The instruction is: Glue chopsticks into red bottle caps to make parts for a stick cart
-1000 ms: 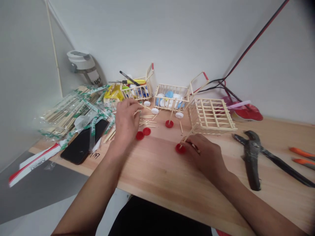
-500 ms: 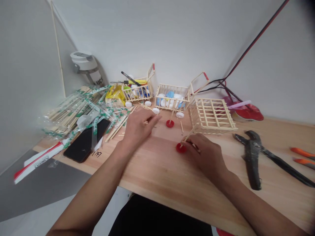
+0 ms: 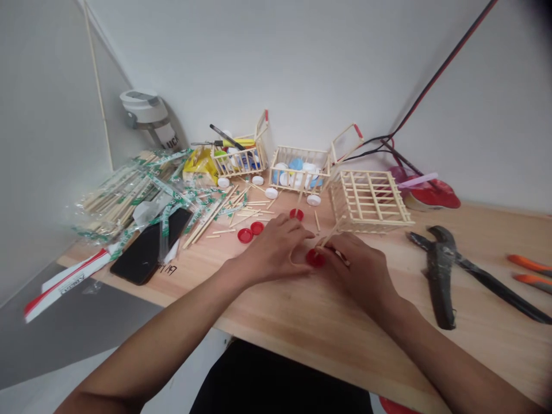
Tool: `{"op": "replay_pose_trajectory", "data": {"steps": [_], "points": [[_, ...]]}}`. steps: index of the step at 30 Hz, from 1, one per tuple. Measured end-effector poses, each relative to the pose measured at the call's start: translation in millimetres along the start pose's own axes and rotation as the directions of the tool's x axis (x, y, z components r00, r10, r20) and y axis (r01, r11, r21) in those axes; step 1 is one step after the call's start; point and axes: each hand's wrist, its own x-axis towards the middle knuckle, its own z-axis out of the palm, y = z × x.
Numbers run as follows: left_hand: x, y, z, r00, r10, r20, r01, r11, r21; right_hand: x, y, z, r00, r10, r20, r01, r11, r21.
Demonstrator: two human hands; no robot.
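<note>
My right hand point(image 3: 360, 267) pinches a thin wooden stick point(image 3: 331, 231), its lower end standing in a red bottle cap point(image 3: 315, 258) on the table. A short pale end of something also shows between its fingers. My left hand point(image 3: 276, 248), fingers apart and curved, is just left of that cap; whether it touches the cap I cannot tell. Behind it, another stick leans up from a second red cap point(image 3: 296, 214). Two more red caps point(image 3: 245, 236) lie left of my left hand. A small slatted wooden basket point(image 3: 373, 201) stands behind my right hand.
Two little stick carts point(image 3: 299, 158) with white cap wheels stand at the back. Wrapped chopsticks point(image 3: 125, 192), a phone point(image 3: 150, 247) and loose sticks point(image 3: 209, 217) lie left. At right are large pliers point(image 3: 442, 276) and orange handles point(image 3: 532, 273). A bottle point(image 3: 150, 118) stands back left.
My left hand has moved right and toward me, to the red cap by my right hand, and its fingers have spread. Two red caps are now uncovered. My right hand stays on the stick.
</note>
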Motion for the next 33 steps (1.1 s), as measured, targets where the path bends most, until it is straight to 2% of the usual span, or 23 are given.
{"op": "replay_pose_trajectory", "data": {"steps": [4,12,22,33], "points": [[2.5,1.7,11.2,1.000,0.014,0.016,-0.014,1.000,0.015,0.9,-1.1,-1.3,1.000,-0.017,-0.006,0.017,1.000,-0.010],[5.3,0.5,25.3,0.993,0.032,-0.111,-0.036,0.999,-0.040,1.1,-0.6,-3.4,1.000,0.000,0.014,0.000,1.000,-0.011],[5.9,-0.7,27.9,0.996,0.015,-0.090,-0.018,0.999,-0.036,0.5,-0.9,-5.2,0.999,0.019,0.046,-0.018,1.000,-0.009],[6.0,0.6,27.0,0.995,0.037,-0.087,-0.039,0.999,-0.018,1.3,-2.4,-6.6,0.999,-0.026,0.036,0.027,0.999,-0.021]]}}
